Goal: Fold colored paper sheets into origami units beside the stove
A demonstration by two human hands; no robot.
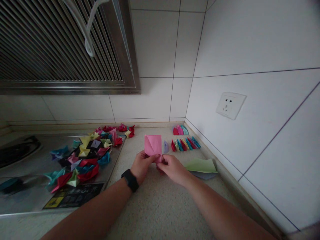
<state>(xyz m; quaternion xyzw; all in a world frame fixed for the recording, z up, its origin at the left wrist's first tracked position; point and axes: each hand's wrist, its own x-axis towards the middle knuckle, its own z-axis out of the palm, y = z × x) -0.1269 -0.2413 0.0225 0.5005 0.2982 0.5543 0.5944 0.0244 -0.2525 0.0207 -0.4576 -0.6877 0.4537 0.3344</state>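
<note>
A square of creased pink paper point(153, 144) is held up above the countertop between my two hands. My left hand point(143, 165), below a black watch point(130, 180) on the wrist, pinches its lower left edge with the thumb in front. At the lower right corner, the fingers of my right hand point(172, 167) close on the same sheet. Something reddish shows beneath my fingers, too hidden to make out. Just right of the sheet stands a small lavender folded paper piece point(166, 146).
Many coloured folded paper pieces point(85, 152) lie heaped over the steel stove point(30, 203) at left. Folded pieces stand in a row point(185, 144), with a smaller group point(180, 130) behind. Green paper sheets point(202, 165) lie right. A range hood point(67, 50) overhangs the stove.
</note>
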